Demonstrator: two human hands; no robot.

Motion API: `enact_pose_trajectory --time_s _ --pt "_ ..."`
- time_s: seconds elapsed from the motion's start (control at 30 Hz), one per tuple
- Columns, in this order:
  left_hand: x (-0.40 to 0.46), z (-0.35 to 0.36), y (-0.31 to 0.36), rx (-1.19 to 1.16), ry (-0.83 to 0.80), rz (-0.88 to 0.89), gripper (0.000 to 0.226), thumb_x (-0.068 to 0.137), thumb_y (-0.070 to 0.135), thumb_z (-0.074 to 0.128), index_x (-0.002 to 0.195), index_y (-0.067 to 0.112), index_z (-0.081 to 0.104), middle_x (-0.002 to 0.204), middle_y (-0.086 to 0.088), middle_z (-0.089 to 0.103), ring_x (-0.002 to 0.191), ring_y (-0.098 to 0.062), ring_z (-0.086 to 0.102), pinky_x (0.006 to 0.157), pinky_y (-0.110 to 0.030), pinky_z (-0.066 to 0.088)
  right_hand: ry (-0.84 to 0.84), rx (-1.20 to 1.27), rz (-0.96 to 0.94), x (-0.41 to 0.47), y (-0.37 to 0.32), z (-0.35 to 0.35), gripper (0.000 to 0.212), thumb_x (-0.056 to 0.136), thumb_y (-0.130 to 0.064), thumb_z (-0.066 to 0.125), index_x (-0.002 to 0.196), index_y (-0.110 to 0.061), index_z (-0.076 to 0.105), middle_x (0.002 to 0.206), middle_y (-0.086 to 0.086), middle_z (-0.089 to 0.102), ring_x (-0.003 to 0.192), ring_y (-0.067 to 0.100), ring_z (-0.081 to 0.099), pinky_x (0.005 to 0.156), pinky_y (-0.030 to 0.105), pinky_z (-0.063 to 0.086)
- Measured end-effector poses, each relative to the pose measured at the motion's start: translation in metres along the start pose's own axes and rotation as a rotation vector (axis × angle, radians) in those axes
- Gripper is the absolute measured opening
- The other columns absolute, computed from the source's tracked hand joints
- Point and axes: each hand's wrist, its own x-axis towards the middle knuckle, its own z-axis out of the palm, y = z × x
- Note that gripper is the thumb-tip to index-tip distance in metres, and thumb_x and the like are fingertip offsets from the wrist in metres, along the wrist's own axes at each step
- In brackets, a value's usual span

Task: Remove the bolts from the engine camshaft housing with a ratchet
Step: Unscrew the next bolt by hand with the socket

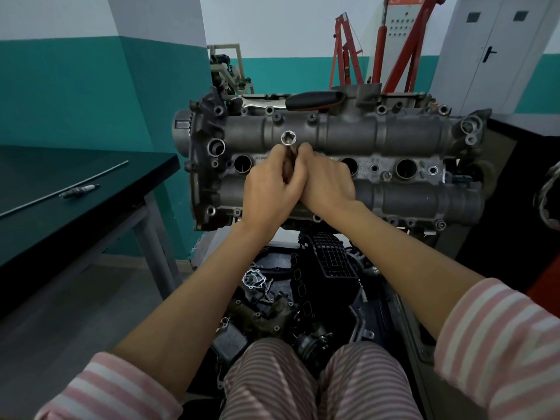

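Fitting a socket before the ratchet goes to work on the camshaft housing

The camshaft housing (348,131) fills the middle of the view, bolts along its edges. The ratchet (315,100) lies on its far edge, untouched. Over the housing's centre, the left hand (269,189) and right hand (327,180) meet, fingers curled together around a socket (288,137), perhaps on an extension. Next, I judge: join it to the ratchet, then seat it squarely on a bolt.

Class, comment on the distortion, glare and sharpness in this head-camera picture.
Head view: wide-angle bending bows the black table edge and walls; a bright glint sits on the socket rim above both hands; the camshaft housing is sharp, with soft, even lighting.
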Motion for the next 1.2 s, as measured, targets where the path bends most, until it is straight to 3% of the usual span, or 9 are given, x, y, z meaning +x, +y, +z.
enact_pose_trajectory --time_s 0.1,0.2,0.37,0.5,0.57,0.67,0.83,1.07,1.2 --pt "0.0001 0.0001 -0.0023 0.012 -0.004 -0.011 0.02 0.092 0.021 0.048 0.084 0.004 0.052 0.058 -0.003 0.053 0.052 -0.015 0.049 0.052 -0.028 0.037 0.008 0.016 -0.013 -0.0016 0.0009 -0.0005 0.015 0.094 -0.027 0.038 0.09 -0.017 0.028 0.088 0.008 0.064 0.074 0.029 0.061 0.047 0.031 0.017" --pt "-0.0001 0.0011 -0.0036 0.003 -0.012 -0.006 0.022 0.094 0.023 0.047 0.084 0.005 0.052 0.059 -0.005 0.054 0.054 -0.017 0.052 0.052 -0.029 0.039 0.028 0.024 -0.019 -0.0019 0.0018 -0.0004 0.017 0.095 -0.031 0.037 0.092 -0.015 0.036 0.084 0.009 0.064 0.067 0.028 0.057 0.05 0.031 0.023" --pt "0.0026 0.0023 -0.0047 -0.042 0.011 -0.029 0.039 0.095 0.025 0.052 0.066 0.0 0.049 0.048 0.002 0.039 0.046 -0.012 0.035 0.049 -0.03 0.033 0.044 -0.004 -0.042 -0.0022 0.0027 0.0002 0.034 0.093 -0.038 0.038 0.103 -0.008 0.051 0.085 0.011 0.065 0.075 0.03 0.061 0.056 0.031 0.026" --pt "0.0024 0.002 -0.0034 -0.057 0.014 -0.045 0.045 0.094 0.026 0.056 0.054 0.017 0.036 0.046 0.008 0.032 0.044 -0.01 0.03 0.046 -0.023 0.028 0.048 -0.008 -0.031 -0.0027 0.0025 0.0004 0.032 0.095 -0.035 0.037 0.102 -0.007 0.052 0.086 0.012 0.065 0.076 0.031 0.062 0.056 0.031 0.026" --pt "0.0007 0.0012 -0.0028 -0.024 0.008 -0.024 0.041 0.094 0.027 0.055 0.057 0.018 0.04 0.046 0.009 0.032 0.044 -0.011 0.031 0.047 -0.02 0.028 0.036 -0.014 -0.017 -0.0022 0.0017 0.0003 0.027 0.095 -0.031 0.036 0.101 -0.008 0.05 0.086 0.011 0.065 0.075 0.03 0.061 0.056 0.031 0.027" --pt "-0.0008 0.0006 -0.003 -0.02 0.002 -0.024 0.031 0.092 0.028 0.054 0.075 0.002 0.053 0.051 0.002 0.041 0.047 -0.013 0.039 0.051 -0.027 0.036 0.019 -0.014 -0.003 -0.0014 0.0002 -0.0003 0.02 0.094 -0.025 0.036 0.102 -0.008 0.044 0.088 0.01 0.065 0.076 0.03 0.062 0.055 0.032 0.027" --pt "-0.002 -0.0002 -0.0025 -0.029 0.004 0.009 0.025 0.09 0.025 0.049 0.086 0.0 0.05 0.061 -0.008 0.054 0.051 -0.018 0.05 0.052 -0.034 0.041 0.005 -0.009 -0.003 -0.0017 -0.0007 -0.0018 0.021 0.094 -0.023 0.037 0.108 -0.008 0.036 0.092 0.011 0.065 0.077 0.03 0.061 0.05 0.032 0.022" --pt "0.0035 0.0016 -0.0028 0.011 0.006 0.0 0.025 0.094 0.029 0.049 0.08 0.009 0.053 0.054 -0.004 0.053 0.05 -0.014 0.05 0.051 -0.028 0.038 0.036 -0.029 -0.022 -0.0008 0.0021 0.0025 0.029 0.094 -0.032 0.034 0.098 -0.01 0.052 0.086 0.009 0.066 0.076 0.029 0.062 0.056 0.031 0.027" --pt "0.0056 0.0039 -0.0042 -0.006 0.03 -0.013 0.033 0.095 0.029 0.052 0.07 0.007 0.052 0.047 0.008 0.041 0.045 -0.009 0.041 0.048 -0.02 0.031 0.051 -0.028 -0.043 -0.001 0.0028 0.0026 0.034 0.094 -0.035 0.033 0.09 -0.013 0.059 0.085 0.007 0.067 0.077 0.027 0.061 0.056 0.03 0.025"
